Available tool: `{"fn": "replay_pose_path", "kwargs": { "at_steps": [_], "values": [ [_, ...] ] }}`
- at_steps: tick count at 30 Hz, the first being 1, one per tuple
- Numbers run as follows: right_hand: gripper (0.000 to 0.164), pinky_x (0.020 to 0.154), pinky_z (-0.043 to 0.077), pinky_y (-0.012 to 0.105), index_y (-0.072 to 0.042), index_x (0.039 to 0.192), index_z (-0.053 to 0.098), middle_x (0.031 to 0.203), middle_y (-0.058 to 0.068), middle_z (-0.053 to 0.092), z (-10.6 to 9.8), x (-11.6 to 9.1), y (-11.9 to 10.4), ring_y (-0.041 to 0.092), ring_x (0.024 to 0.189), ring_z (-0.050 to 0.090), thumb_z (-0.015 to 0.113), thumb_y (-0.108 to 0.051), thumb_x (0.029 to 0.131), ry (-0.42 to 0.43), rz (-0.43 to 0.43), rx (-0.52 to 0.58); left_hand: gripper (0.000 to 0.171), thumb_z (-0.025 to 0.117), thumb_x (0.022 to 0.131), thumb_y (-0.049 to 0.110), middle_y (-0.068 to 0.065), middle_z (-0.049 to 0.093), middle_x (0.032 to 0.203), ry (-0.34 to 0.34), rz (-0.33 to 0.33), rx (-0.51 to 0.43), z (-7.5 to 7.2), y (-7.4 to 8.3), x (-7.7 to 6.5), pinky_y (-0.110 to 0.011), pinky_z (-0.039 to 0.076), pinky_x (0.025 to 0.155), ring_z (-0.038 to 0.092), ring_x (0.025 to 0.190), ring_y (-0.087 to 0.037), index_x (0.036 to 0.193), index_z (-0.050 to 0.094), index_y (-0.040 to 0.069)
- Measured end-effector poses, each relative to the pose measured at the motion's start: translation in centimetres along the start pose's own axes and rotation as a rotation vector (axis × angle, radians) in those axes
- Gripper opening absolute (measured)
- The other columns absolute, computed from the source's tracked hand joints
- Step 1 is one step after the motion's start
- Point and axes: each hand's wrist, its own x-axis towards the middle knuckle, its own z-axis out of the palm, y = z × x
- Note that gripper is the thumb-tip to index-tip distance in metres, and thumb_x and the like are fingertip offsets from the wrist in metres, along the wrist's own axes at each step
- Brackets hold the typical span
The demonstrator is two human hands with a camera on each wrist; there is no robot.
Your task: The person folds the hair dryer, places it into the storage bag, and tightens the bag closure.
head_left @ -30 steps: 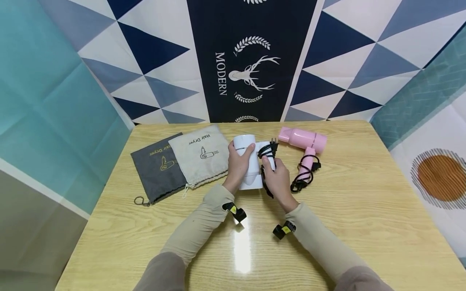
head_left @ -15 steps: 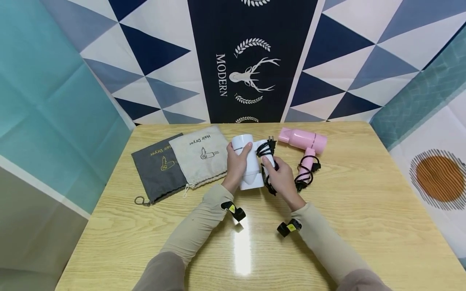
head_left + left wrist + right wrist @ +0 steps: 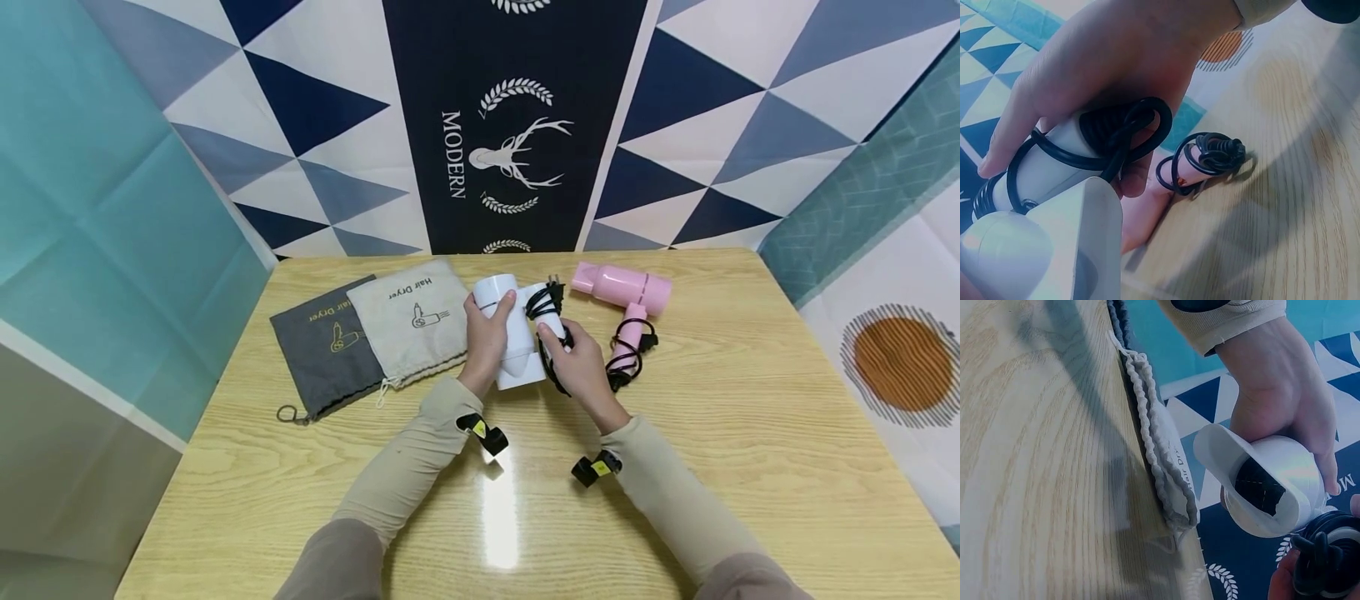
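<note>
Both hands hold a white hair dryer (image 3: 517, 333) above the table, its nozzle end toward the person. My left hand (image 3: 487, 343) grips the barrel, thumb across the top; the right wrist view shows this hand (image 3: 1285, 394) around the barrel behind the open nozzle (image 3: 1260, 484). With my right hand (image 3: 585, 367) I grip the folded handle (image 3: 551, 323), which has a black cord (image 3: 543, 302) wound around it. In the left wrist view the cord (image 3: 1072, 159) loops over the handle beneath the right hand (image 3: 1104, 62). The palm side of each grip is mostly hidden.
A pink hair dryer (image 3: 622, 287) with a black cord round its handle lies at the back right. Left of the hands, a beige drawstring bag (image 3: 408, 333) overlaps a dark grey one (image 3: 322, 333), both printed "Hair Dryer". Patterned cloth walls (image 3: 337, 83) stand behind the table (image 3: 750, 400).
The white hair dryer has turned slightly, its rear end shifting left and its nozzle right. My right wrist has swung a little outward to the right. Both hands keep their hold.
</note>
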Motion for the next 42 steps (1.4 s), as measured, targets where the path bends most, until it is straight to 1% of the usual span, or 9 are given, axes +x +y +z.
{"fn": "replay_pose_path", "kwargs": {
  "at_steps": [5, 9, 14, 18, 25, 29, 33, 37, 42],
  "values": [
    [0.062, 0.091, 0.049, 0.046, -0.001, 0.139, 0.049, 0.125, 0.025, 0.061, 0.1, -0.1, 0.1, 0.035, 0.109, 0.06, 0.053, -0.047, 0.098, -0.003, -0.006, -0.005, 0.082, 0.06, 0.094, 0.045, -0.016, 0.052, 0.129, 0.023, -0.014, 0.006, 0.1, 0.0, -0.1, -0.039, 0.048, 0.092, 0.056, 0.107, -0.026, 0.153, 0.016, 0.01],
    [0.061, 0.082, 0.05, 0.041, -0.001, 0.136, 0.051, 0.119, 0.024, 0.063, 0.3, -0.1, 0.2, 0.033, 0.1, 0.062, 0.055, -0.047, 0.097, 0.008, -0.02, -0.022, 0.082, 0.059, 0.094, 0.046, -0.017, 0.052, 0.13, 0.023, -0.026, 0.012, 0.1, 0.0, -0.1, -0.04, 0.046, 0.096, 0.056, 0.11, -0.027, 0.154, 0.016, 0.01],
    [0.057, 0.073, 0.049, 0.033, -0.001, 0.132, 0.054, 0.112, 0.023, 0.066, 0.5, -0.1, 0.4, 0.032, 0.092, 0.063, 0.058, -0.044, 0.096, 0.066, -0.038, -0.017, 0.082, 0.058, 0.094, 0.046, -0.018, 0.05, 0.131, -0.01, -0.036, 0.016, 0.1, -0.1, -0.1, -0.041, 0.046, 0.096, 0.056, 0.111, -0.027, 0.153, 0.015, 0.01],
    [0.053, 0.066, 0.048, 0.027, -0.001, 0.128, 0.058, 0.104, 0.022, 0.067, 0.6, -0.1, 0.6, 0.028, 0.083, 0.062, 0.06, -0.042, 0.095, 0.114, -0.047, 0.029, 0.081, 0.059, 0.094, 0.046, -0.018, 0.049, 0.132, -0.043, -0.024, 0.026, 0.0, -0.3, 0.1, -0.041, 0.048, 0.095, 0.056, 0.11, -0.027, 0.153, 0.015, 0.01],
    [0.05, 0.067, 0.048, 0.024, 0.0, 0.124, 0.061, 0.101, 0.02, 0.068, 0.4, 0.0, 0.9, 0.024, 0.082, 0.061, 0.061, -0.041, 0.094, 0.152, -0.061, 0.059, 0.082, 0.056, 0.095, 0.047, -0.021, 0.05, 0.132, -0.122, -0.025, 0.087, -0.6, -0.8, 0.5, -0.043, 0.049, 0.094, 0.058, 0.111, -0.029, 0.154, 0.014, 0.009],
    [0.05, 0.07, 0.049, 0.028, 0.002, 0.123, 0.061, 0.102, 0.022, 0.068, 0.2, 0.0, 0.8, 0.027, 0.084, 0.061, 0.062, -0.039, 0.095, 0.153, -0.072, 0.064, 0.081, 0.055, 0.095, 0.048, -0.021, 0.051, 0.133, -0.156, -0.026, 0.124, -1.0, -0.7, 0.7, -0.045, 0.049, 0.097, 0.058, 0.115, -0.031, 0.154, 0.014, 0.009],
    [0.052, 0.073, 0.048, 0.032, 0.003, 0.124, 0.06, 0.104, 0.023, 0.068, -0.1, 0.0, 0.7, 0.029, 0.087, 0.062, 0.061, -0.04, 0.095, 0.147, -0.068, 0.062, 0.08, 0.054, 0.096, 0.047, -0.02, 0.052, 0.131, -0.196, -0.024, 0.138, -1.5, -0.5, 0.8, -0.043, 0.05, 0.096, 0.059, 0.113, -0.03, 0.154, 0.015, 0.009],
    [0.053, 0.069, 0.048, 0.028, 0.002, 0.125, 0.06, 0.097, 0.021, 0.069, -0.3, 0.1, 0.8, 0.023, 0.08, 0.06, 0.06, -0.042, 0.095, 0.139, -0.061, 0.069, 0.076, 0.053, 0.097, 0.048, -0.018, 0.052, 0.126, -0.24, -0.017, 0.167, -2.1, -0.4, 1.1, -0.038, 0.052, 0.091, 0.059, 0.107, -0.026, 0.153, 0.018, 0.009],
    [0.05, 0.063, 0.046, 0.022, 0.0, 0.123, 0.062, 0.084, 0.017, 0.066, -0.7, 0.4, 1.1, 0.014, 0.071, 0.055, 0.061, -0.042, 0.095, 0.154, -0.046, 0.082, 0.066, 0.05, 0.099, 0.047, -0.018, 0.055, 0.126, -0.267, -0.002, 0.212, -3.0, -0.6, 1.6, -0.046, 0.05, 0.096, 0.061, 0.106, -0.031, 0.148, 0.032, 0.006]
  ]
}}
